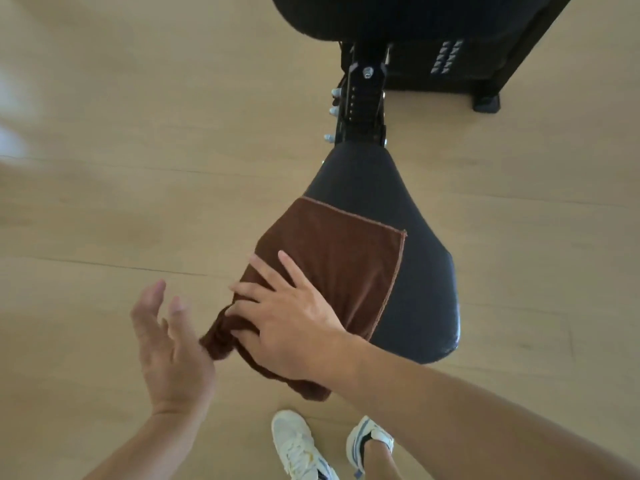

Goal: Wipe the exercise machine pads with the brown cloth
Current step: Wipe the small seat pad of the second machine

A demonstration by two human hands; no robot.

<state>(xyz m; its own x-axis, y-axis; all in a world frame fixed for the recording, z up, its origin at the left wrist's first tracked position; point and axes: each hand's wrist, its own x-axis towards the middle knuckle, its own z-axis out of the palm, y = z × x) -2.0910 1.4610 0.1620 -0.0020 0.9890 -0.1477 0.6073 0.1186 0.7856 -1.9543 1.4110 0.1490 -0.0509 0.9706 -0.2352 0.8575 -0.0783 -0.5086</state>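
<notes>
One brown cloth [332,265], two pads [415,271]

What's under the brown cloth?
The brown cloth lies on the black seat pad, with the right hand pressing on top. The pad's left part is hidden beneath it; a bunched corner hangs off the edge near the open left hand.

The brown terry cloth [329,271] is lying spread on the black padded vinyl seat [415,271], bunching beneath the right hand [291,327].
</notes>
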